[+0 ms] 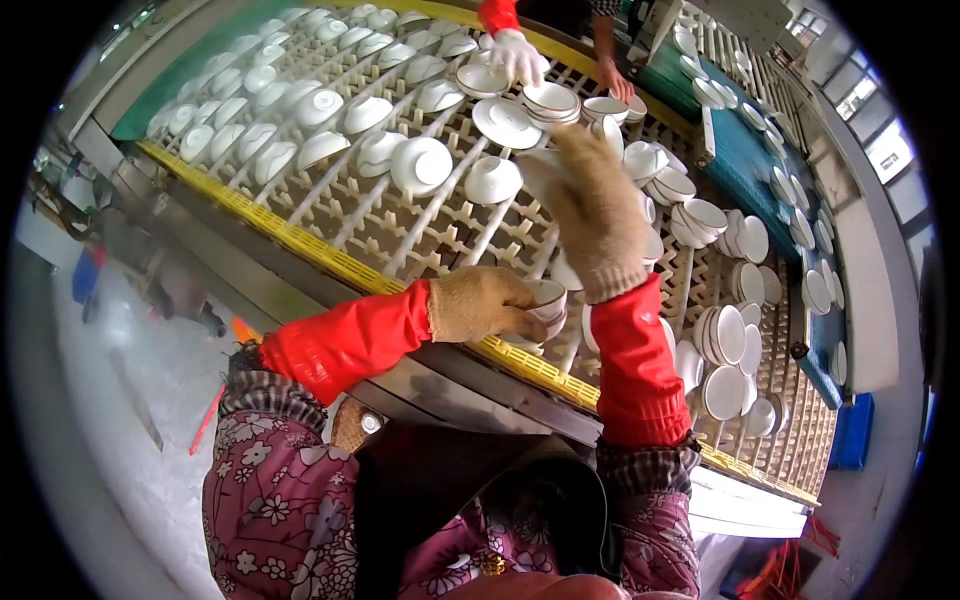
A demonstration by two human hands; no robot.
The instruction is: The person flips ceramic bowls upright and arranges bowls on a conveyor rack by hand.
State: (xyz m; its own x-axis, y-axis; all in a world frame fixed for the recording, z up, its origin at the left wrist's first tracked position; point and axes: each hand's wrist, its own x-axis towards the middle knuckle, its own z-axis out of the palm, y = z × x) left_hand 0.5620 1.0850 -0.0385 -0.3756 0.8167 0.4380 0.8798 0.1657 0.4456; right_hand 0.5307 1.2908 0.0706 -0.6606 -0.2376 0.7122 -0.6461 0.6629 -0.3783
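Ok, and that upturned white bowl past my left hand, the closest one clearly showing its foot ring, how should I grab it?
Probably by the outer wall, thumb and fingers either side of the foot ring, coming from your near side. The white bowl shows you its underside, another bowl crowds its left, and the belt before it looks open.

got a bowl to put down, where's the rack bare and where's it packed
The pegged rack is barest between the yellow edge, the left hand and the overturned bowls beyond. It's crowded at the far left, and most tightly to the right of the right hand, where stacked bowls cluster.
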